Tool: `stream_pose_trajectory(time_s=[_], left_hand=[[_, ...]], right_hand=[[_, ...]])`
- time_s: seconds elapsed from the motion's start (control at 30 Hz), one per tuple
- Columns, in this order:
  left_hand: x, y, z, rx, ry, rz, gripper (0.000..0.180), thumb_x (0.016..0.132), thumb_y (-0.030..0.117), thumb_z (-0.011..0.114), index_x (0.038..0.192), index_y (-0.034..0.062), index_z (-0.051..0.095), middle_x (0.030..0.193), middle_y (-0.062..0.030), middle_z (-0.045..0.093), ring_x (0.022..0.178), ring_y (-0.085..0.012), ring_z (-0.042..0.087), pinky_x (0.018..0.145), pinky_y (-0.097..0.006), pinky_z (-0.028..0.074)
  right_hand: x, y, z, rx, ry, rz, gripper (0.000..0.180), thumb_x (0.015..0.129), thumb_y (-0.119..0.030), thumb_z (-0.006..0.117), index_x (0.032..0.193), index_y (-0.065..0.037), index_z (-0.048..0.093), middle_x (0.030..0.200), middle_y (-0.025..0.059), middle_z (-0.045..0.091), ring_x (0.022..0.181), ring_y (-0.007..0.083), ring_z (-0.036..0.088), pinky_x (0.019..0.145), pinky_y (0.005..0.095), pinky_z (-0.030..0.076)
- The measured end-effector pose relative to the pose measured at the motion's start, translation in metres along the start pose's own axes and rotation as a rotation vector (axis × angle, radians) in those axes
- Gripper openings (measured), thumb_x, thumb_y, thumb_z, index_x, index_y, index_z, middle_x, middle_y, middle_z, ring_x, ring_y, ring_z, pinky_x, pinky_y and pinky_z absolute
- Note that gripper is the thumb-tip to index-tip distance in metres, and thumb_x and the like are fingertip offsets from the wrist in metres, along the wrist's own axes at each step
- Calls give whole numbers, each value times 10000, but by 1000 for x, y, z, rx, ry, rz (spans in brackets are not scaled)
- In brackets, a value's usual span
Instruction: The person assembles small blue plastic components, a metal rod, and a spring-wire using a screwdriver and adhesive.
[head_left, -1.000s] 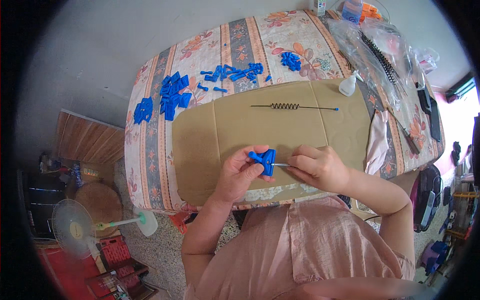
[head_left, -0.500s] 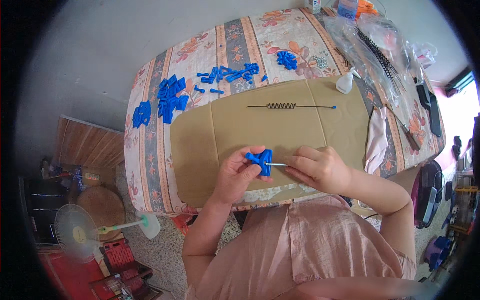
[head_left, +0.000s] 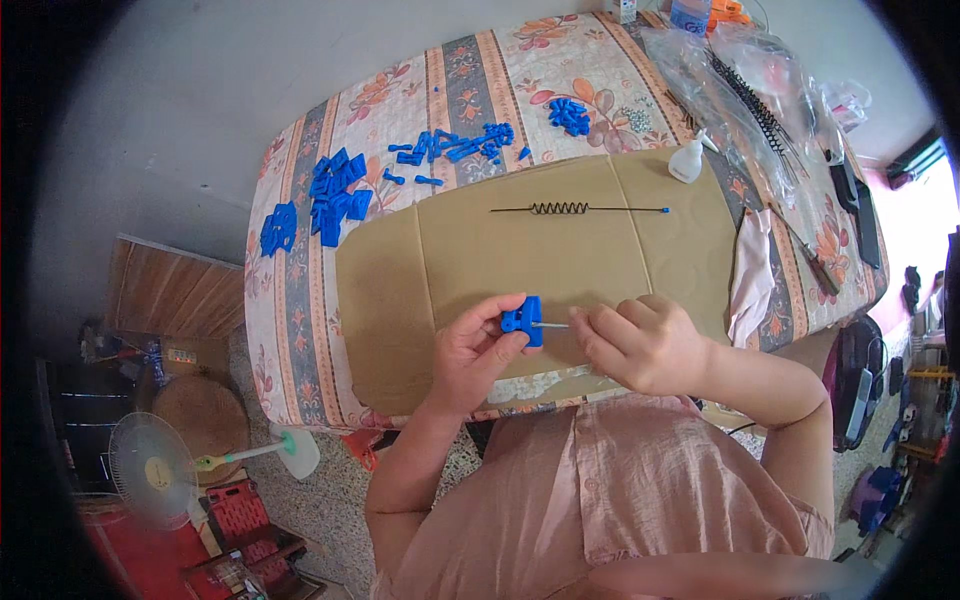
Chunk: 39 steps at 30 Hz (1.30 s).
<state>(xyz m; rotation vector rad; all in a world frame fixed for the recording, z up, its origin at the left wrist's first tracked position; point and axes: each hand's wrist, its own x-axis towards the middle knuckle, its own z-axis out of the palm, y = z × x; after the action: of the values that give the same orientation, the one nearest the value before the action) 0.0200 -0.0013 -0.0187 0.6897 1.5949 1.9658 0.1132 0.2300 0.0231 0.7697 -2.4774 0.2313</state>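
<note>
My left hand (head_left: pixel 478 350) grips a small blue plastic part (head_left: pixel 523 320) over the near edge of a brown cardboard sheet (head_left: pixel 470 250). My right hand (head_left: pixel 640 342) pinches a thin metal pin (head_left: pixel 552 324) whose tip sits at the right side of the blue part. The two hands are close together, almost touching. Farther back on the cardboard lies a thin black rod with a coiled spring and a blue tip (head_left: pixel 575 209).
Several loose blue plastic parts (head_left: pixel 335 195) lie in heaps on the floral tablecloth (head_left: pixel 400 90) behind the cardboard, more blue pieces (head_left: pixel 570 115) farther right. A small white bottle (head_left: pixel 686 160), clear plastic bags (head_left: pixel 720 80) and a cloth (head_left: pixel 748 280) are at the right. A fan (head_left: pixel 150 465) stands on the floor at left.
The hands have stayed together over the cardboard's near edge; the blue part is turned a little in my left hand, with the pin still against its right side.
</note>
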Motion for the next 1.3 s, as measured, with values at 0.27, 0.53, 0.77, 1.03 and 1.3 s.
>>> stream_pose_trajectory(time_s=[0.27,0.53,0.77,1.03,1.3], left_hand=[[-1,2,1,125,17,-3,405,898,-83,628,1293,-46,547,1114,-122,645,961,-166,657,851,-316,575],[1,2,4,172,7,-11,384,879,-102,642,1255,-51,580,1144,-113,626,961,-151,652,848,-291,566],[0,0,2,222,-29,26,389,871,-100,653,1250,-39,588,1156,-110,610,1007,-144,632,859,-281,559],[1,-1,2,283,-32,112,394,860,-92,671,1242,-24,606,1110,-101,618,993,-143,631,831,-276,561],[4,-3,3,401,-34,110,383,834,-85,695,1207,-25,631,1104,-112,629,970,-153,639,813,-275,559]], right_hand=[[7,6,1,289,-114,129,306,793,-155,664,1056,-3,620,785,65,575,650,221,633,515,360,507],[16,13,-9,718,-184,386,170,892,-161,653,985,-20,673,835,167,661,715,345,657,609,446,525],[12,20,-4,1131,-390,681,187,927,-160,649,1006,-1,707,710,142,650,600,214,594,597,368,475],[15,30,-4,1575,-650,990,175,955,-187,634,998,-51,736,645,-30,542,544,45,449,474,226,344],[12,32,-11,1653,-755,1102,240,984,-261,603,1064,-74,731,651,-75,501,574,16,449,482,188,342]])
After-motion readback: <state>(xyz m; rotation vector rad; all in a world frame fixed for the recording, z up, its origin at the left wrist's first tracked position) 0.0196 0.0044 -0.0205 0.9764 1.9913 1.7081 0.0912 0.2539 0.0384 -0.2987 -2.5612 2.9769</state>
